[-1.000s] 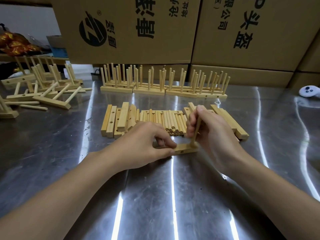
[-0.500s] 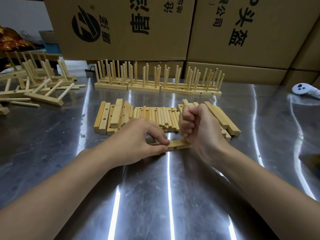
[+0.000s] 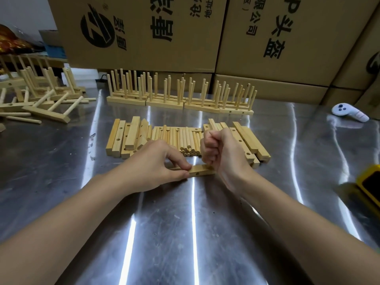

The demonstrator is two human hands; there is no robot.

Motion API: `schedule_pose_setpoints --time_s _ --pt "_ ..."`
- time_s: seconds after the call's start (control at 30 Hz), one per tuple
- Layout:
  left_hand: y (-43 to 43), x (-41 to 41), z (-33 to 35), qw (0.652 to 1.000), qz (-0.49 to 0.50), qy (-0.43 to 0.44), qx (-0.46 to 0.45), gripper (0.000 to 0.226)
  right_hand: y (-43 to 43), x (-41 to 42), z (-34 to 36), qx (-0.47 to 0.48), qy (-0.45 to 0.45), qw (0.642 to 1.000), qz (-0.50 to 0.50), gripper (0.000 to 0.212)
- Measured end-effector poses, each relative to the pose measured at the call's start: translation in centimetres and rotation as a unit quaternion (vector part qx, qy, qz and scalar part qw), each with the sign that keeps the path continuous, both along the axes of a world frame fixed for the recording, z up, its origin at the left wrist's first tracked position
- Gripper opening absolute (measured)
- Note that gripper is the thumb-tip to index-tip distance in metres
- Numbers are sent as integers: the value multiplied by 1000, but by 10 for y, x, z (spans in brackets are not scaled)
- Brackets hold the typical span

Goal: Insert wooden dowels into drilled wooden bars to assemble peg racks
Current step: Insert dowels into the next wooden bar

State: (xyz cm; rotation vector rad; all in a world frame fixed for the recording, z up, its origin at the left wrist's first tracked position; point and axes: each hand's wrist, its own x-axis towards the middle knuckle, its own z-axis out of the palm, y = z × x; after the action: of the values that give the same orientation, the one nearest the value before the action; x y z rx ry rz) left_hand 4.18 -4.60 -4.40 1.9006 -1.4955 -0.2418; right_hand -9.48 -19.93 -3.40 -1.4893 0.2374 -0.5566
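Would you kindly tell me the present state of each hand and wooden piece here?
left hand, pinching the bar at its left end.
right hand, fisted at the bar's right end; contents hidden.
bar, flat on the table.
loose dowels, lying piled.
spare bars, lying flat, holes empty.
finished racks, standing upright in a row.
left racks, tipped over.

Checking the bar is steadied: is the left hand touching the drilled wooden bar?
Touching. The head view shows the left hand pinching the drilled wooden bar between thumb and forefinger.
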Motion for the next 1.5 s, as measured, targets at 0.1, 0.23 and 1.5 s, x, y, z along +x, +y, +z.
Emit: schedule_pose_setpoints --time_s 0.1,0.23,1.5 --pt "2 0 -1 1000 -3 -4 -5 11 6 0 -1 -4 -3 1000 -30 33" --pt "1 -1 -2 1000 3 5 -4 12 11 3 1 -6 6 998 -67 46" --pt "0 8 -3 997 -33 -64 23 16 22 26 -2 -141 -43 952 -267 46"
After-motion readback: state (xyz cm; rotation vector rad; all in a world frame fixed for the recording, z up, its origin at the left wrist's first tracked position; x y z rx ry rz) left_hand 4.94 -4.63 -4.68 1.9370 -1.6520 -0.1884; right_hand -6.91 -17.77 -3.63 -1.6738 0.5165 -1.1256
